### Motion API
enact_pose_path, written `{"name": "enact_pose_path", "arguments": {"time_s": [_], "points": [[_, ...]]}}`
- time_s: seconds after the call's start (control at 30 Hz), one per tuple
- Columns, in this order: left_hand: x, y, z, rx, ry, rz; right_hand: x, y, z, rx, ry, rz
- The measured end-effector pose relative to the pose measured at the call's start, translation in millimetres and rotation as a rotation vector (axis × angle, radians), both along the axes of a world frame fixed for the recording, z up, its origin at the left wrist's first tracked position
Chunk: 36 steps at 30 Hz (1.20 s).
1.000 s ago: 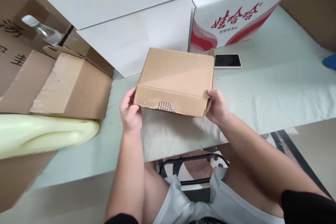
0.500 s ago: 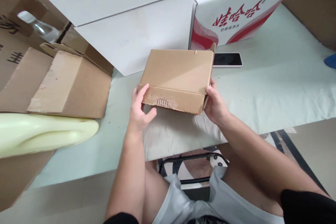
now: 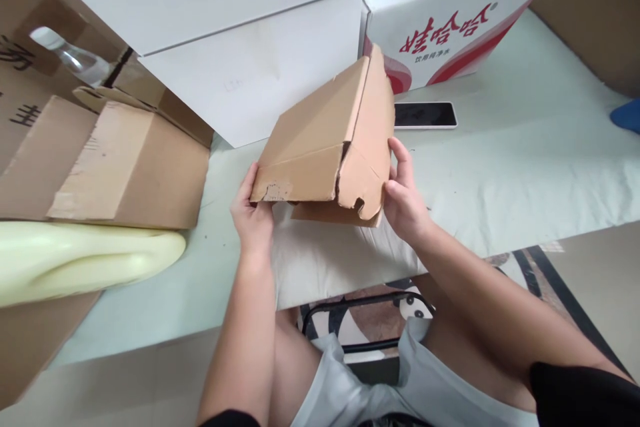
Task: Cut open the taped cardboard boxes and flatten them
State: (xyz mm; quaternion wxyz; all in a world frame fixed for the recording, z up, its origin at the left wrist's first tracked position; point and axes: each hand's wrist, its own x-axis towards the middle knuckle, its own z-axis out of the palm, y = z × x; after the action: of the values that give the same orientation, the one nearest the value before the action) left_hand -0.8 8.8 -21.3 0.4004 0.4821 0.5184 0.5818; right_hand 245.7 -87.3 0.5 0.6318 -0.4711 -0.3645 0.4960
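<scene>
A brown cardboard box (image 3: 310,127) is tilted over the cloth-covered table, its right side raised and turned toward me. Its front edge is scuffed, and a notched side flap (image 3: 367,167) shows on the right. A gap opens along the underside at the front. My left hand (image 3: 254,213) grips the front left corner, with the thumb side partly hidden beneath the box. At the right flap, my right hand (image 3: 405,203) has its thumb and fingertips against the cardboard edge.
Behind the box stand white cartons (image 3: 250,73) and a red-and-white carton (image 3: 445,40). A phone (image 3: 425,115) lies on the table (image 3: 505,167). On the left are an open cardboard box (image 3: 165,167), a plastic bottle (image 3: 75,57) and a pale yellow smooth object (image 3: 90,260).
The box has tipped, its right side rising so that the notched flap now faces me. My left hand has closed around the left corner; my right hand has shifted slightly along the right side.
</scene>
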Motion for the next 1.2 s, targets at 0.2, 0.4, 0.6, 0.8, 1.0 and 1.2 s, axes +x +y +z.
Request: {"name": "enact_pose_path", "arguments": {"time_s": [0.2, 0.4, 0.6, 0.8, 1.0, 1.2], "points": [[8.6, 0.9, 1.1, -0.083, -0.128, -0.032, 2.2, -3.6, -2.1, 0.081, -0.152, 0.069], [15.5, 3.1, 11.5, -0.007, -0.136, -0.128, 7.8, -3.8, -12.4, 0.151, -0.308, -0.063], [17.5, 0.8, 13.0, 0.044, -0.126, -0.216, 1.5, -5.0, -15.0, 0.210, -0.338, -0.035], [14.4, -2.1, 11.3, -0.108, -0.179, -0.242, 1.2, -5.5, -18.1, 0.218, -0.338, -0.042], [9.6, -1.4, 7.4, -0.186, -0.181, -0.258, 3.7, -6.9, -27.8, 0.303, -0.447, -0.104], [2.2, 2.6, -2.9, -0.161, -0.094, -0.269, 9.3, 3.8, -37.4, 0.506, -0.666, -0.196]]}}
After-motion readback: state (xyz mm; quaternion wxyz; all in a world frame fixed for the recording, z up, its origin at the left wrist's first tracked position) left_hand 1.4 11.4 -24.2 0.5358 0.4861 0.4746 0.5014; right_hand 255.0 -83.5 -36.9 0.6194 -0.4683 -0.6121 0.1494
